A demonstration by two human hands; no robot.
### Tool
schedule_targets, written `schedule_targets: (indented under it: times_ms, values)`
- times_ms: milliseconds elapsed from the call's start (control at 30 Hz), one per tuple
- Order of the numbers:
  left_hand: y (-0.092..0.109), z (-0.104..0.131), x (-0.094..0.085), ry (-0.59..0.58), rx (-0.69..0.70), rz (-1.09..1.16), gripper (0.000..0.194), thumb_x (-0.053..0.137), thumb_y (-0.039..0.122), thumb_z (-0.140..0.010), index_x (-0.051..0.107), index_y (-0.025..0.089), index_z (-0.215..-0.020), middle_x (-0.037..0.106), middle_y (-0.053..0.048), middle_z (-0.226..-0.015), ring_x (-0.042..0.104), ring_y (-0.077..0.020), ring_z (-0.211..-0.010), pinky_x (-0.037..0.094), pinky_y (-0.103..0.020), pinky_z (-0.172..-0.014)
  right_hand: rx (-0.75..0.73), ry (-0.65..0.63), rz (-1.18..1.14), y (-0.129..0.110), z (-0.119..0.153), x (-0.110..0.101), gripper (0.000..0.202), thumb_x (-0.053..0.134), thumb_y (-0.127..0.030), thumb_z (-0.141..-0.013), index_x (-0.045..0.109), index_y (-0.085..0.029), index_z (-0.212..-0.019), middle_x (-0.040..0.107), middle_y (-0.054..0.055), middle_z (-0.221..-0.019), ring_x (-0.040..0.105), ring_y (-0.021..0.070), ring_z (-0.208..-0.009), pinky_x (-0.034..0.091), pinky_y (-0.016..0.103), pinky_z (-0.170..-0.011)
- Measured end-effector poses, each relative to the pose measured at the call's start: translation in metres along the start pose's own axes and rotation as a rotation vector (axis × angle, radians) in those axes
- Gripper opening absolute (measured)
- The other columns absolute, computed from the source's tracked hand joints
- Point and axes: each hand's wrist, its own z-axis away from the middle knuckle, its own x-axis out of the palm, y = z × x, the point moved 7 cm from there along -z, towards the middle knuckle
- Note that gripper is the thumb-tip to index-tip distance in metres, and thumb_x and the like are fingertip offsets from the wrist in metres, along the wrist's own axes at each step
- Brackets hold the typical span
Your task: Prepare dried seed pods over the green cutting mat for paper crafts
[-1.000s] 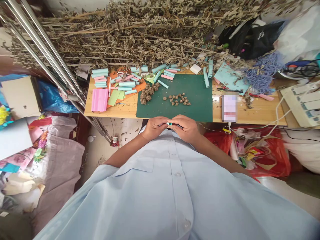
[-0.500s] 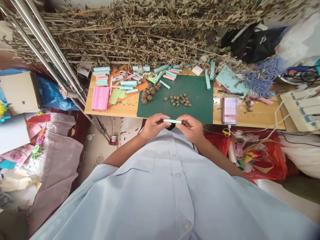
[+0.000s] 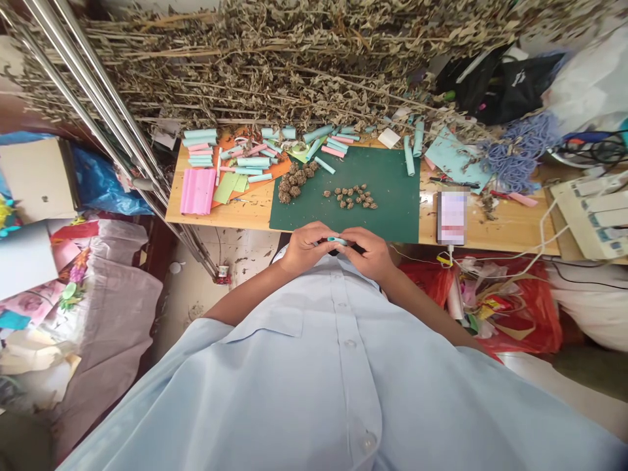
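Note:
Just in front of the table edge, my left hand point(image 3: 309, 247) and my right hand point(image 3: 366, 252) meet around a small light-blue paper roll point(image 3: 337, 241). Both hands pinch it between thumb and fingers, and much of it is hidden behind them. Beyond the hands lies a dark green mat point(image 3: 392, 219). On it are a cluster of larger brown clumps point(image 3: 294, 182) and a scatter of smaller brown balls point(image 3: 349, 195). Another light-blue roll point(image 3: 324, 165) rests near the mat's back edge.
Blue and pink paper rolls point(image 3: 252, 162), pink folded paper point(image 3: 197, 191) and green slips point(image 3: 226, 188) lie left on the wooden table point(image 3: 235, 217). Dried stalks point(image 3: 275, 72) stretch across the back. At right are a phone point(image 3: 451, 217) on a cable and purple cords point(image 3: 520, 147).
My hands have come closer together, and the roll between them has turned so that one end shows instead of its full length. The things on the table have stayed put.

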Motion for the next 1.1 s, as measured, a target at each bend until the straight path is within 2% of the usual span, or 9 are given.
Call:
schedule_targets:
  times_ms: [100,233,467,600,700,833,933,1100]
  values:
    - [0.002,-0.001,0.002,-0.024,0.038,-0.044,0.037,0.076,0.056,-0.092,0.083,0.02,-0.1,0.074,-0.006,-0.084,0.066,-0.0135,-0.077,0.055,-0.028,-0.072,0.005,-0.001,0.019,0.0,-0.001,0.002,0.019,0.069,-0.039,-0.1,0.08,-0.026,-0.107,0.08,0.009,-0.105,0.075,0.0217,-0.091,0.064,0.038,-0.083]
    - [-0.001,-0.003,0.005,-0.063,0.032,-0.053,0.043,0.076,0.059,-0.091,0.082,0.019,-0.106,0.072,-0.007,-0.092,0.065,-0.0131,-0.079,0.055,-0.028,-0.073,0.021,0.013,0.018,0.003,-0.001,0.003,0.02,0.065,-0.038,-0.102,0.08,-0.026,-0.103,0.08,0.008,-0.102,0.075,0.0216,-0.09,0.064,0.038,-0.082]
    - [-0.01,-0.002,0.006,-0.068,0.023,-0.113,0.033,0.073,0.051,-0.097,0.082,0.02,-0.102,0.072,-0.007,-0.099,0.067,-0.0132,-0.085,0.054,-0.026,-0.075,0.042,0.02,0.024,0.013,0.003,0.009,0.019,0.067,-0.037,-0.101,0.08,-0.025,-0.106,0.079,0.009,-0.107,0.075,0.0218,-0.095,0.063,0.038,-0.086]
    - [-0.024,-0.012,0.0,-0.019,0.005,-0.224,0.031,0.07,0.046,-0.1,0.079,0.017,-0.101,0.076,-0.01,-0.1,0.071,-0.018,-0.096,0.057,-0.032,-0.089,0.075,0.038,0.09,0.028,0.005,0.004,0.021,0.067,-0.036,-0.1,0.08,-0.025,-0.111,0.08,0.01,-0.11,0.075,0.0225,-0.098,0.063,0.04,-0.088]
    - [-0.036,-0.027,-0.001,-0.001,0.022,-0.311,0.03,0.07,0.046,-0.1,0.077,0.016,-0.101,0.074,-0.007,-0.089,0.068,-0.017,-0.084,0.056,-0.031,-0.083,0.124,0.127,0.161,0.046,0.005,-0.009,0.018,0.068,-0.034,-0.098,0.081,-0.024,-0.104,0.08,0.009,-0.102,0.075,0.0225,-0.092,0.063,0.04,-0.084]
    - [-0.049,-0.047,0.007,-0.01,0.09,-0.354,0.027,0.07,0.042,-0.1,0.076,0.017,-0.106,0.075,-0.008,-0.096,0.07,-0.0187,-0.093,0.056,-0.032,-0.088,0.201,0.197,0.234,0.07,0.0,-0.019,0.019,0.068,-0.036,-0.095,0.08,-0.023,-0.1,0.08,0.009,-0.103,0.075,0.0231,-0.09,0.063,0.041,-0.082]
    - [-0.06,-0.052,0.016,-0.047,0.111,-0.369,0.025,0.07,0.041,-0.1,0.076,0.017,-0.102,0.074,-0.008,-0.095,0.069,-0.0188,-0.092,0.056,-0.031,-0.087,0.216,0.193,0.277,0.082,-0.006,-0.02,0.02,0.066,-0.037,-0.094,0.079,-0.022,-0.101,0.08,0.009,-0.104,0.074,0.0232,-0.088,0.063,0.041,-0.081]
    - [-0.076,-0.045,0.028,-0.152,0.127,-0.41,0.024,0.068,0.038,-0.101,0.076,0.016,-0.1,0.075,-0.01,-0.096,0.068,-0.0198,-0.093,0.054,-0.031,-0.085,0.17,0.179,0.384,0.087,-0.018,-0.017,0.019,0.061,-0.033,-0.097,0.076,-0.021,-0.103,0.079,0.011,-0.104,0.074,0.0249,-0.092,0.062,0.041,-0.084]
